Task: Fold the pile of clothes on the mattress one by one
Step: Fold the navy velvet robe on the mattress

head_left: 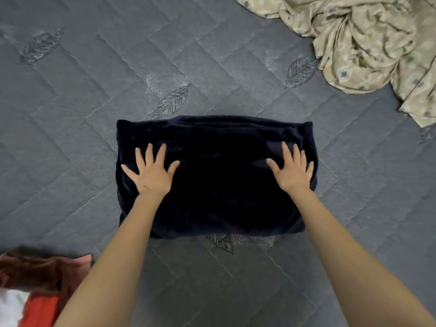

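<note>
On the grey quilted mattress (70, 102) with leaf shapes, a folded dark blue cloth (217, 199) lies in the middle, the left hand (151, 171) and right hand (292, 171) pressing flat on it with fingers spread, a crumpled beige cloth (368, 38) far off.

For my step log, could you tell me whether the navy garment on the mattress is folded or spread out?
Folded: the navy garment is a compact layered rectangle, left hand and right hand flat on it.
</note>
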